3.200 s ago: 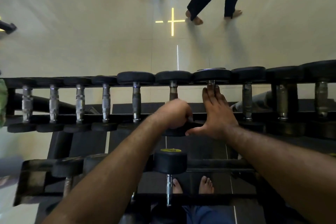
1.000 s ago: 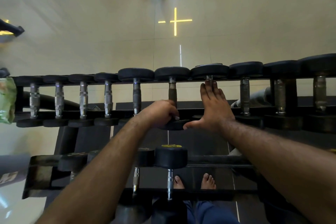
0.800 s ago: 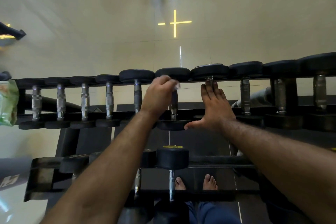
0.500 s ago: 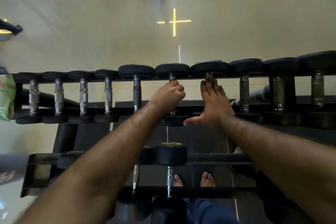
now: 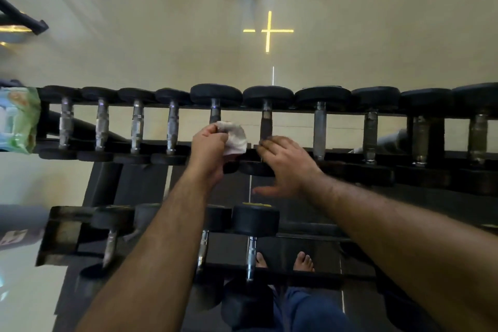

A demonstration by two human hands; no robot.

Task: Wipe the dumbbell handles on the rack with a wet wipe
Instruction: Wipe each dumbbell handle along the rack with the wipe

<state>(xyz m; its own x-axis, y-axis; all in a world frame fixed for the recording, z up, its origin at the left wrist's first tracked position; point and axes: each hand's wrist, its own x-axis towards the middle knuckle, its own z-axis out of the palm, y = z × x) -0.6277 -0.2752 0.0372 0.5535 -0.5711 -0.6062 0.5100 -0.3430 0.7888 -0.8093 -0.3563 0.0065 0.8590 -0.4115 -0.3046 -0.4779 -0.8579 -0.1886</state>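
Glossy gym floor lay behind the rack [image 5: 350,275]. Left hand [image 5: 208,148] pinched the bunched wet wipe [image 5: 234,137] between two upper-row dumbbell handles [image 5: 266,127]; right hand [image 5: 285,167] hovered loose-fingered, empty. Risk: wipe snagging knurling and dropping through the rack.

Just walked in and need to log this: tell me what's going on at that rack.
A person is cleaning dumbbells on the top rack. The left hand holds a crumpled white wet wipe between two dumbbell handles, off the metal. The right hand rests on the near end of the neighbouring dumbbell, fingertips at the base of its handle. A green wipe packet sits at the rack's left end. Another row of dumbbells sits on a lower tier.
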